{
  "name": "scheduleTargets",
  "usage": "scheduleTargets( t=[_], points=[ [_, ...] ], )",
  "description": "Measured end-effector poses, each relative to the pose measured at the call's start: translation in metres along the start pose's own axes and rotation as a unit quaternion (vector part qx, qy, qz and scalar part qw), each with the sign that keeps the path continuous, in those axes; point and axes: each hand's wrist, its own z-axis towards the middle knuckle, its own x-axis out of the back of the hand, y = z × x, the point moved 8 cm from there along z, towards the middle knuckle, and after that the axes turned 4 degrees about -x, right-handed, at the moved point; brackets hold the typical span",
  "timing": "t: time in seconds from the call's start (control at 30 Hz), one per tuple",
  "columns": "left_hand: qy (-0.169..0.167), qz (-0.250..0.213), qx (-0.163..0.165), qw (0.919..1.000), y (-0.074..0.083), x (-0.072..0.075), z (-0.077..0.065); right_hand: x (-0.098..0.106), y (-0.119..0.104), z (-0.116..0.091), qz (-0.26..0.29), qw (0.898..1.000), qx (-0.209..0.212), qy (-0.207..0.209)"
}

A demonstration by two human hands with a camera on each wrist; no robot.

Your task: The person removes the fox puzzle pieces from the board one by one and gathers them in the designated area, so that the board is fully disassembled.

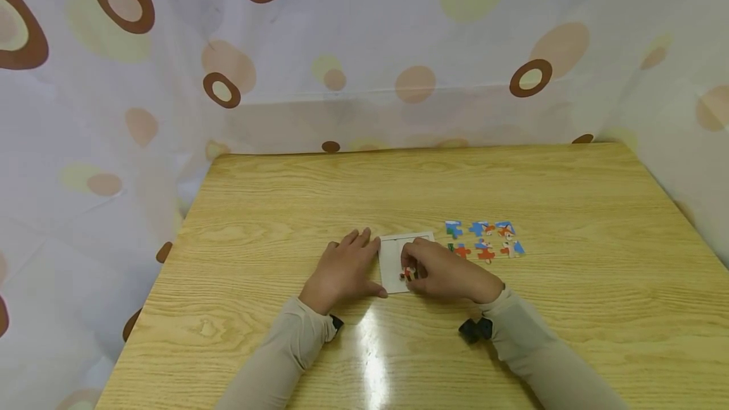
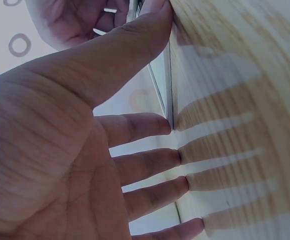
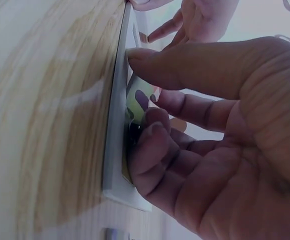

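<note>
A shallow white puzzle tray lies on the table in front of me. My left hand is at its left side, and in the left wrist view the outstretched thumb and index finger touch its edge. Over the tray's right part, my right hand has its fingers curled and holds a colourful puzzle piece low against the tray's bottom. From the right wrist, a green, dark-spotted part of a puzzle piece shows between the thumb and the bent fingers; the fingers hide the rest.
Several loose puzzle pieces lie in two rows to the right of the tray, some with parts of a fox picture. The wooden table ends at a white curtain with brown and peach circles behind and at both sides.
</note>
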Motion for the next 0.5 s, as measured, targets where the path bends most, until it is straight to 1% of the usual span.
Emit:
scheduleTargets(
  t=[0.37,0.5],
  points=[
    [-0.006,0.002,0.004,1.0000,0.000,-0.001,0.002,0.009,-0.001,0.001,0.055,0.998,0.045,0.003],
    [-0.009,0.003,0.003,1.0000,0.001,-0.001,0.002,0.011,0.001,-0.002,0.069,0.997,0.042,-0.002]
  ],
)
